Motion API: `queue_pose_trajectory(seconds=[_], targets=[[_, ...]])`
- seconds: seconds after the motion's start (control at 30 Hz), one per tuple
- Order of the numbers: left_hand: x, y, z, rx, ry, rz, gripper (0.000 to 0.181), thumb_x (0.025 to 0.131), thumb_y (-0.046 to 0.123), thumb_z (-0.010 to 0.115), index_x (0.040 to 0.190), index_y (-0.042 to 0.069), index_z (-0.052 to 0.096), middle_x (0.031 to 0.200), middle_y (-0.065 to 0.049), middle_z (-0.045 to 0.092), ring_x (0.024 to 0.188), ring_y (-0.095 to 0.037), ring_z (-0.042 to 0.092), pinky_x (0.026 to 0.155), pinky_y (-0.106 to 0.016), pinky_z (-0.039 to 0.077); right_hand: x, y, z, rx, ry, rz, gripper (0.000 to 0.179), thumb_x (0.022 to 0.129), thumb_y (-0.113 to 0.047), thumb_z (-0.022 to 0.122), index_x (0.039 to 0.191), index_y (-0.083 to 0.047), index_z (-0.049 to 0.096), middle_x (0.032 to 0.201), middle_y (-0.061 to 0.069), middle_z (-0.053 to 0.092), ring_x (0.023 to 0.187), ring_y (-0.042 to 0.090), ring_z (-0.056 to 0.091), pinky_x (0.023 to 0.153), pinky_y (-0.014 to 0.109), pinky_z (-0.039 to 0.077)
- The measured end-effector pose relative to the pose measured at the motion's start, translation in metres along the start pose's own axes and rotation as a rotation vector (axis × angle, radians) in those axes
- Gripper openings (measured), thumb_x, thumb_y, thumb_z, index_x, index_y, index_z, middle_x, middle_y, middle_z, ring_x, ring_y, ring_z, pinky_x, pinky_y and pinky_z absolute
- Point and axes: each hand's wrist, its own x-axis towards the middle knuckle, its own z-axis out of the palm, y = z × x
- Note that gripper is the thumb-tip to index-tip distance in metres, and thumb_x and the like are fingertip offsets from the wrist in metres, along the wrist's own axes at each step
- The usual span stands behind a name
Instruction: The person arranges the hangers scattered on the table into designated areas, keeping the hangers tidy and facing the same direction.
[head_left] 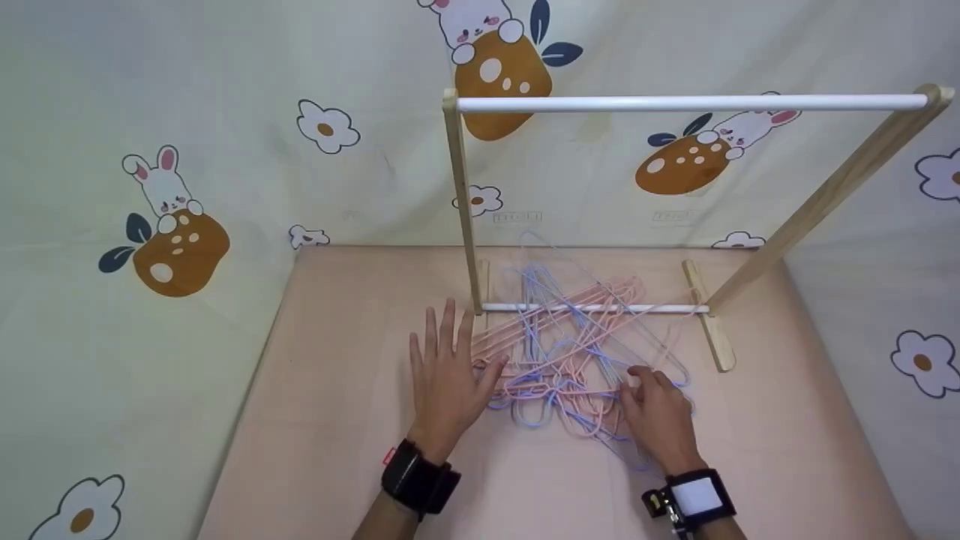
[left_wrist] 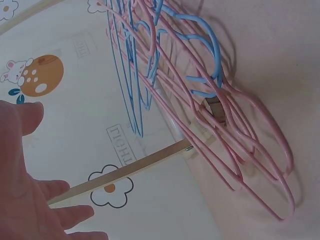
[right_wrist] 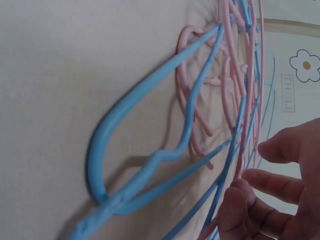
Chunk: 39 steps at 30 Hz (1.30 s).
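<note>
A tangled pile of pink and blue wire clothes hangers [head_left: 555,352] lies across the bottom bar of a rack. My left hand [head_left: 446,375] is beside the pile's left edge, its fingers spread and its thumb toward the hangers. In the left wrist view that hand [left_wrist: 35,185] holds nothing, and the pink hangers [left_wrist: 240,130] lie apart from it. At the pile's right edge, my right hand [head_left: 660,412] has loosely bent fingers. The right wrist view shows a gap between its thumb [right_wrist: 282,145] and fingers, close to the pink and blue hangers; whether the fingertips touch them is unclear.
The rack has a white top rail [head_left: 690,103], a white bottom bar [head_left: 660,308] and wooden side posts [head_left: 825,199]. Its right foot [head_left: 712,330] rests on the peach-coloured surface [head_left: 337,420]. A patterned cloth [head_left: 360,195] hangs behind and at both sides.
</note>
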Motion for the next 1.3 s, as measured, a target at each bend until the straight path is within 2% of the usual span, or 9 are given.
queue_pose_trajectory(seconds=[0.13, 0.27, 0.47, 0.6, 0.7, 0.9, 1.1, 1.23, 1.3], targets=[[0.010, -0.003, 0.004, -0.041, -0.014, -0.023, 0.086, 0.103, 0.057, 0.065, 0.167, 0.005, 0.043, 0.175, -0.021, 0.034, 0.162, -0.050, 0.026, 0.123, -0.078, 0.023, 0.000, 0.002, 0.003, -0.009, 0.002, -0.012, 0.026, 0.101, -0.009, 0.076, 0.122, 0.005, 0.076, 0.088, 0.011, 0.065, 0.072, 0.025, 0.066, 0.062, 0.045, 0.055], [0.024, -0.004, 0.003, -0.106, -0.053, -0.076, 0.090, 0.104, 0.055, 0.065, 0.170, 0.002, 0.035, 0.177, -0.021, 0.031, 0.164, -0.047, 0.022, 0.125, -0.075, 0.021, -0.001, 0.003, 0.005, -0.026, 0.014, -0.033, 0.021, 0.099, -0.007, 0.076, 0.116, 0.005, 0.078, 0.087, 0.010, 0.062, 0.069, 0.023, 0.061, 0.060, 0.042, 0.051], [0.050, -0.005, 0.001, -0.246, -0.025, -0.128, 0.094, 0.102, 0.047, 0.074, 0.170, -0.001, 0.030, 0.172, -0.026, 0.037, 0.160, -0.050, 0.030, 0.125, -0.070, 0.029, -0.002, 0.005, 0.005, -0.047, 0.045, -0.067, 0.011, 0.095, -0.003, 0.078, 0.103, 0.004, 0.081, 0.088, 0.012, 0.063, 0.069, 0.026, 0.061, 0.062, 0.047, 0.054], [0.069, -0.011, 0.011, -0.344, -0.009, -0.143, 0.092, 0.104, 0.037, 0.075, 0.171, -0.001, 0.025, 0.169, -0.030, 0.040, 0.155, -0.049, 0.039, 0.122, -0.065, 0.038, -0.003, 0.007, 0.004, -0.062, 0.051, -0.062, 0.008, 0.093, -0.002, 0.081, 0.101, 0.002, 0.080, 0.087, 0.010, 0.061, 0.071, 0.026, 0.062, 0.062, 0.045, 0.055], [0.080, -0.020, 0.023, -0.396, -0.038, -0.164, 0.091, 0.106, 0.032, 0.074, 0.172, 0.000, 0.021, 0.169, -0.028, 0.039, 0.153, -0.046, 0.044, 0.119, -0.061, 0.044, -0.005, 0.008, 0.003, -0.072, 0.066, -0.071, 0.007, 0.093, 0.001, 0.081, 0.100, 0.001, 0.080, 0.086, 0.008, 0.060, 0.070, 0.025, 0.060, 0.061, 0.042, 0.053], [0.086, -0.033, 0.045, -0.464, -0.125, -0.205, 0.088, 0.108, 0.029, 0.071, 0.173, 0.000, 0.019, 0.170, -0.026, 0.040, 0.146, -0.045, 0.052, 0.117, -0.059, 0.046, -0.011, 0.012, 0.002, -0.093, 0.183, -0.176, 0.014, 0.087, 0.009, 0.084, 0.095, -0.001, 0.080, 0.082, 0.008, 0.060, 0.069, 0.024, 0.059, 0.058, 0.042, 0.053], [0.089, -0.037, 0.058, -0.521, -0.128, -0.171, 0.081, 0.108, 0.018, 0.069, 0.170, -0.007, 0.023, 0.163, -0.034, 0.044, 0.132, -0.051, 0.059, 0.111, -0.063, 0.049, -0.012, 0.018, -0.003, -0.109, 0.324, -0.326, 0.017, 0.085, 0.012, 0.085, 0.095, -0.001, 0.080, 0.080, 0.009, 0.063, 0.068, 0.026, 0.060, 0.055, 0.043, 0.054], [0.090, -0.040, 0.067, -0.521, -0.152, -0.176, 0.076, 0.109, 0.017, 0.066, 0.168, -0.009, 0.025, 0.156, -0.037, 0.049, 0.123, -0.052, 0.061, 0.107, -0.065, 0.050, -0.016, 0.021, -0.009, -0.130, 0.372, -0.360, 0.020, 0.085, 0.012, 0.086, 0.101, 0.000, 0.082, 0.080, 0.013, 0.070, 0.067, 0.031, 0.067, 0.056, 0.046, 0.058], [0.090, -0.043, 0.073, -0.526, -0.170, -0.183, 0.075, 0.110, 0.020, 0.064, 0.168, -0.009, 0.026, 0.152, -0.037, 0.051, 0.125, -0.053, 0.061, 0.107, -0.066, 0.050, -0.018, 0.021, -0.011, -0.133, 0.383, -0.356, 0.023, 0.085, 0.013, 0.085, 0.104, 0.001, 0.082, 0.083, 0.016, 0.075, 0.068, 0.035, 0.072, 0.057, 0.049, 0.061]])
